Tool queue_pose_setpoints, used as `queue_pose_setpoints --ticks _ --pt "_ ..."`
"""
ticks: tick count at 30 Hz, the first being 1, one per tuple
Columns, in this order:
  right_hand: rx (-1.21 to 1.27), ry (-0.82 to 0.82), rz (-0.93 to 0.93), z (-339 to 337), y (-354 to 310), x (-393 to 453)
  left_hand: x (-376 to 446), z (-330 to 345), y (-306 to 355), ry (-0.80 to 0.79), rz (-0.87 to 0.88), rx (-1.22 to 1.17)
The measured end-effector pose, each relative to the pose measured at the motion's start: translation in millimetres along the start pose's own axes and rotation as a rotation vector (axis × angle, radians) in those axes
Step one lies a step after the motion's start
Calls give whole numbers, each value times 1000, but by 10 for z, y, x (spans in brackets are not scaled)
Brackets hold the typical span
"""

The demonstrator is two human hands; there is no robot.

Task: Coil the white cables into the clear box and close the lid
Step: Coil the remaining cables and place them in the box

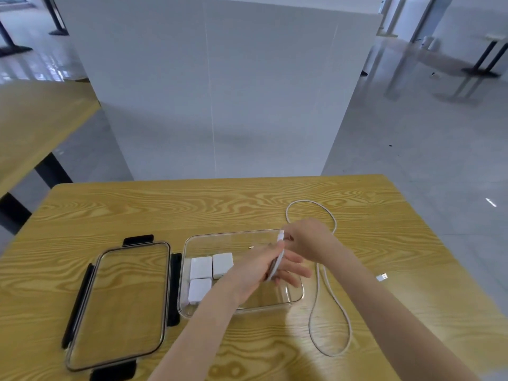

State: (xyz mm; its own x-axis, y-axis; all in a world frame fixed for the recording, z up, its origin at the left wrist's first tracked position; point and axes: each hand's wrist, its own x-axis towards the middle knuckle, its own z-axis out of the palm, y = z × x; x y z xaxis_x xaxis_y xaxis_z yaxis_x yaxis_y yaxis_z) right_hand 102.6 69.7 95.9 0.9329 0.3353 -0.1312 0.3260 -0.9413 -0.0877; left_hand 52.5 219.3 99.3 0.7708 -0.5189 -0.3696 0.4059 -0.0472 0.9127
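Note:
The clear box (192,237) stands open at the table's middle, with three white chargers (201,268) in its left end. Its clear lid (118,306), with black latches, lies flat on the table to the left of the box. Above the box's right half my left hand (264,270) holds a folded bundle of white cable (276,264) across its fingers. My right hand (308,237) pinches the cable at the bundle's top end. The loose cable (330,301) runs in loops over the table right of the box. A white USB plug (382,277) lies further right.
A wooden table (165,204) bears everything; its far edge lies close behind the cable loop. A white partition (220,92) stands beyond it. Another wooden table (35,119) is at the far left, and grey floor lies to the right.

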Motion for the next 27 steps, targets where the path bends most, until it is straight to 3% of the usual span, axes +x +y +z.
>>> queue_pose_setpoints --ticks 5,9,13,17,19,24,27 --pt "50 48 92 -178 -145 -73 246 -37 -224 241 -49 -187" --pt "109 63 99 -93 -403 -245 360 -158 -258 350 -85 -140" --pt "352 136 31 95 -598 -434 402 -216 -163 449 -36 -106" --pt "480 250 55 308 -721 -497 358 -227 27 386 92 -406" --pt "503 320 63 382 -750 -531 344 -235 61 341 122 -406" --pt "827 461 86 253 -643 -518 334 -279 -55 286 154 -123" --pt "942 435 100 201 -544 -509 281 -260 -107 238 64 -80"
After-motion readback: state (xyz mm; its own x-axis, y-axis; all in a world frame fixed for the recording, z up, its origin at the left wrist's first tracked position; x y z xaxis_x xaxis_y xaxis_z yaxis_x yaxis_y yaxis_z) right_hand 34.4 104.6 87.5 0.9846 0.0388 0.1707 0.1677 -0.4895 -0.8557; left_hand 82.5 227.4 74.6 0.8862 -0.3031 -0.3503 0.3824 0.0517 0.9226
